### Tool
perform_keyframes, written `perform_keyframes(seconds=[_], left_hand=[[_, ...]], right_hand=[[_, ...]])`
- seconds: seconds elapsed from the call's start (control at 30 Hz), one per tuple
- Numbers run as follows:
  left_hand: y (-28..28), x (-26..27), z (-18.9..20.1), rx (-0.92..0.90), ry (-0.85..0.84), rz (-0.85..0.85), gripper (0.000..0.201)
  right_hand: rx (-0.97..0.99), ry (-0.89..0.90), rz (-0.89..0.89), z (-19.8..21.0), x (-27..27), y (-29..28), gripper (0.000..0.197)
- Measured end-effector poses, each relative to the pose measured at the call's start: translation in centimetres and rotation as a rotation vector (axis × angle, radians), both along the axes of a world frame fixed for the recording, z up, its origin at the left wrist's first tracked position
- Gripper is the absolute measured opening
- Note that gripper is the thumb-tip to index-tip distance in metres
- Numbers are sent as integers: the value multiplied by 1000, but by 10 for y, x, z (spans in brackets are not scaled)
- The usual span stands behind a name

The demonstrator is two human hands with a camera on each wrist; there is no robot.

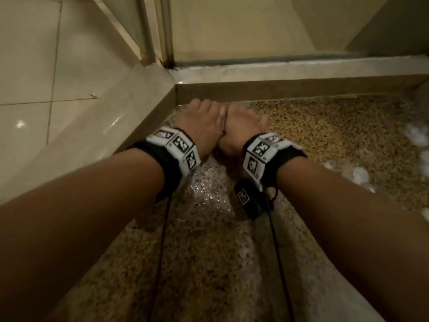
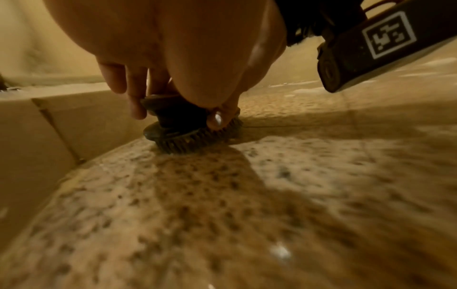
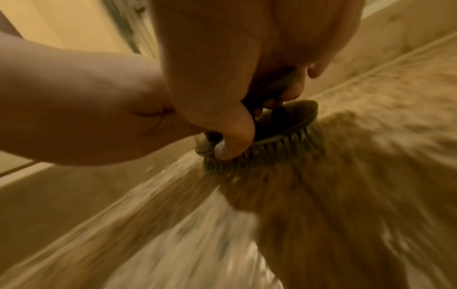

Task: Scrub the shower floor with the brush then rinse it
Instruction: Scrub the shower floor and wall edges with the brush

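A dark round scrub brush (image 2: 190,135) stands bristles-down on the wet speckled shower floor (image 1: 325,131), close to the far left corner. My left hand (image 1: 204,116) and right hand (image 1: 246,120) lie side by side on top of it, and only a sliver of the brush (image 1: 223,126) shows between them. In the left wrist view, fingers (image 2: 134,93) curl round the brush's knob. In the right wrist view, my right thumb (image 3: 232,140) hooks the brush (image 3: 277,150) at its base rim. The floor there is smeared by motion blur.
A raised tan curb (image 1: 278,89) runs along the far side, and a tiled ledge (image 1: 81,126) lies to the left. A glass door frame (image 1: 162,43) rises at the corner. White foam (image 1: 415,135) sits on the floor at the right. Suds glisten between my wrists.
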State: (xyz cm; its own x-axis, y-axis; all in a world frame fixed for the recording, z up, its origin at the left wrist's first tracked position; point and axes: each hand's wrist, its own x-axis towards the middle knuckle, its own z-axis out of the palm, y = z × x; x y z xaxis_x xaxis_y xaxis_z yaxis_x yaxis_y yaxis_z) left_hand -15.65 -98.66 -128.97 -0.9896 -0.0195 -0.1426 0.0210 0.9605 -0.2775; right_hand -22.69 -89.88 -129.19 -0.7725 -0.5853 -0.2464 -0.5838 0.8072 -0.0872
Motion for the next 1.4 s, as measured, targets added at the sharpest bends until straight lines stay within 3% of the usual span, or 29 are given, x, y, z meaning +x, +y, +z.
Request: perform_keyframes(seconds=[0.17, 0.23, 0.3, 0.4, 0.5, 0.6, 0.73, 0.93, 1.13, 1.27, 1.4], left_hand=[[-15, -24, -17, 6, 77, 38, 55], [-13, -27, -12, 27, 26, 53, 58], [-15, -25, -9, 63, 6, 20, 60], [-5, -13, 10, -60, 39, -38, 54], [8, 7, 6, -126, -2, -116, 47], [31, 47, 11, -31, -80, -98, 41], [52, 92, 22, 80, -195, -90, 40], [36, 138, 46, 348, -345, 28, 43], [4, 174, 74, 79, -425, -119, 31], [-15, 177, 75, 107, -515, -7, 26], [-11, 160, 71, 131, -496, 23, 22]], right_hand=[[-64, 56, -29, -8, -25, -17, 46], [-84, 67, -57, -8, -26, -18, 42], [-72, 48, -52, -1, -25, -16, 41], [33, -76, 19, 13, -17, -11, 40], [129, -144, 88, 19, 8, 2, 44], [150, -196, 124, 28, 50, 24, 39], [240, -258, 165, 41, 98, 51, 47], [173, -347, 248, 47, 159, 61, 59], [55, -408, 305, 36, 232, 26, 46], [45, -430, 218, 34, 250, -4, 43], [-14, -426, 126, 30, 232, 3, 42]])
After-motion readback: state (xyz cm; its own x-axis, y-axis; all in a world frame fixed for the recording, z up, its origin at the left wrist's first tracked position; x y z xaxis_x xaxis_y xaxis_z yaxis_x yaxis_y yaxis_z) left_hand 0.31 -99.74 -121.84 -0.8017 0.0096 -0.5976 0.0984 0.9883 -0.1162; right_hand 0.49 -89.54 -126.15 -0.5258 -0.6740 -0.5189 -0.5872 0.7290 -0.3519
